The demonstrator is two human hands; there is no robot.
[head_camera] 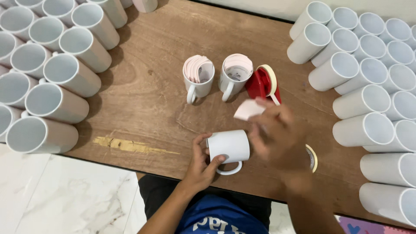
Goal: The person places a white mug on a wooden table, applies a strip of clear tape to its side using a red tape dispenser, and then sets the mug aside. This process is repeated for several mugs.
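Left hand (pixel 200 167), sideways mug (pixel 229 147) (handle nearward)

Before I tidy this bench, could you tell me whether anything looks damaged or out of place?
Only a yellowish scuffed streak in the wooden table near its front edge looks damaged. The mugs stand in orderly rows.

Bare tabletop (pixel 143 86) (centre) open; mug rows (pixel 47 78) flank both sides.

labels: pale pink slip (pixel 248 109) in right grip | curled slips (pixel 198 68) in mugs
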